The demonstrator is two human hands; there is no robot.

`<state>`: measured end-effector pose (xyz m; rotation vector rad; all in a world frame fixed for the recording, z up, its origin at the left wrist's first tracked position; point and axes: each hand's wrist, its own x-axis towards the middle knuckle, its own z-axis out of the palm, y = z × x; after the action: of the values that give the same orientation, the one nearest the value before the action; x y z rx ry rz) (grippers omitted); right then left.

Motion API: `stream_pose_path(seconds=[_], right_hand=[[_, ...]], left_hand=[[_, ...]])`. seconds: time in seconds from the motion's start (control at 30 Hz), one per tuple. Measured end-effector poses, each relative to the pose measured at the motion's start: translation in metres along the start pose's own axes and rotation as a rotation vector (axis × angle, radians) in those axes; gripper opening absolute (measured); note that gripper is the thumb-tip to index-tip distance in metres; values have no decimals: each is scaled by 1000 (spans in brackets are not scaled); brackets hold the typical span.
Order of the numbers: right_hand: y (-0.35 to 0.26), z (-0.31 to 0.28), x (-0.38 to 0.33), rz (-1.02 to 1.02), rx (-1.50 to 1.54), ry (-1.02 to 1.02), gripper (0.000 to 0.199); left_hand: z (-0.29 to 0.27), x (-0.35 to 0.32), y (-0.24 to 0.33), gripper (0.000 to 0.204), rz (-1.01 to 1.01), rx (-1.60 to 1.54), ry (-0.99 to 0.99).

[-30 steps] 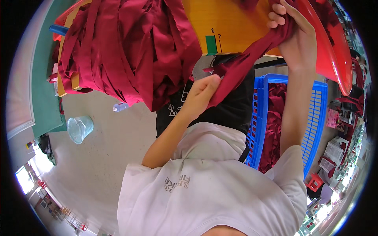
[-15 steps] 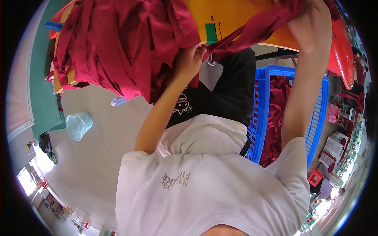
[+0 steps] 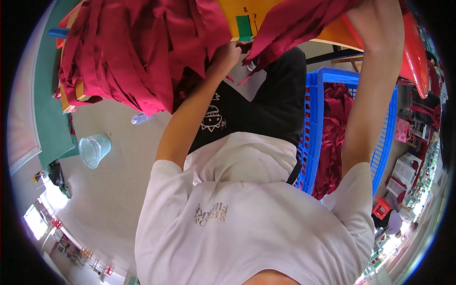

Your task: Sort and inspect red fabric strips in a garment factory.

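Note:
A bundle of dark red fabric strips (image 3: pixel 294 28) stretches across the table's front edge, its pointed ends hanging free over my lap. My right hand (image 3: pixel 375 26), at the upper right, is closed on the far end of this bundle; its fingertips are partly covered by cloth and the frame's top edge. My left hand (image 3: pixel 228 56) is at the table edge, beside a big heap of the same dark red strips (image 3: pixel 128 52). Its fingers are mostly hidden, with a bit of red cloth just past them. Thin red tips show below that hand.
The yellow wooden table (image 3: pixel 229 9) carries a green mark (image 3: pixel 243 27) at its edge. At my right stands a blue plastic basket (image 3: pixel 311 137) filled with red strips, below a red curved plastic piece (image 3: pixel 415 57). A clear bucket (image 3: pixel 95 149) and a bottle (image 3: pixel 140 118) are on the left floor.
The strip ends have come away from my left hand and now hang loose and spread wider. My left hand has moved slightly up and left; the right hand stays near the same place.

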<state>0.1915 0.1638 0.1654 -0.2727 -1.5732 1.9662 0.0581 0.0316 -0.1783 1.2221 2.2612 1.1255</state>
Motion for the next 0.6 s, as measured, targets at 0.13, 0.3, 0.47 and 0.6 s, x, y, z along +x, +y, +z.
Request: stream_pose_path(seconds=[0.13,0.3,0.47,0.6], right_hand=[[0,-2,1,-13,32,-22,14],[0,1,4,12,106,-31,11],[5,14,1,3,49,13,9],[6,15,-1,21,31,51,8]], left_hand=[[-13,1,27,36,-114,90,-339],[-13,-29,41,38,51,-310,64],[-41,-46,89,39,270,-398,112],[-43,-46,96,38,437,-361,147]])
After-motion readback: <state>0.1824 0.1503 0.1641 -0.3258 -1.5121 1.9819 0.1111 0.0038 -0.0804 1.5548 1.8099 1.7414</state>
